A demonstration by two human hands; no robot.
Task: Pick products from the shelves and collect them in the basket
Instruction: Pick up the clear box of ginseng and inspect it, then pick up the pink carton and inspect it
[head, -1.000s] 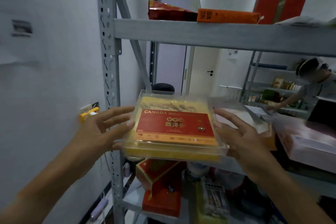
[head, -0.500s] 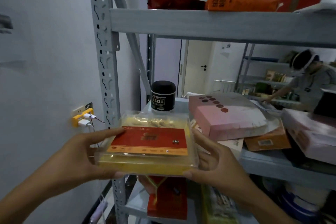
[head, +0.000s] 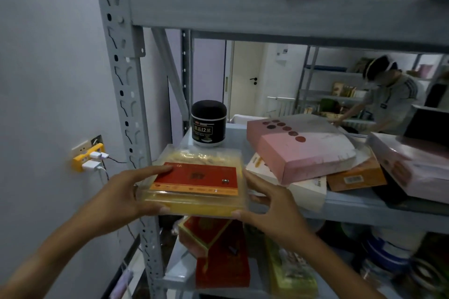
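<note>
Both hands hold one product between them. The left hand [head: 121, 195] grips the clear box [head: 194, 187] at its nine o'clock edge, fingers laid over the lid and thumb curled under the front rim. The right hand [head: 269, 204] grips the three o'clock edge, thumb at the front corner and fingers along the side.

Since a second ago the box has come down from chest height in front of the upper beam to the front left corner of the middle shelf [head: 364, 204], and it now sits flatter and lower in view. The black jar [head: 209, 124], half hidden behind it before, stands in full view at twelve o'clock of the box.

The box is a shallow, square, transparent case with a yellow tray inside, pale roots showing under the lid at the far side, and a red label with an orange strip along its near edge.

At three o'clock, just beside the right hand's fingers, lies a pink box [head: 301, 150] tilted on a stack of cartons. At six o'clock, on the shelf below, stands a red carton [head: 218, 255].
</note>
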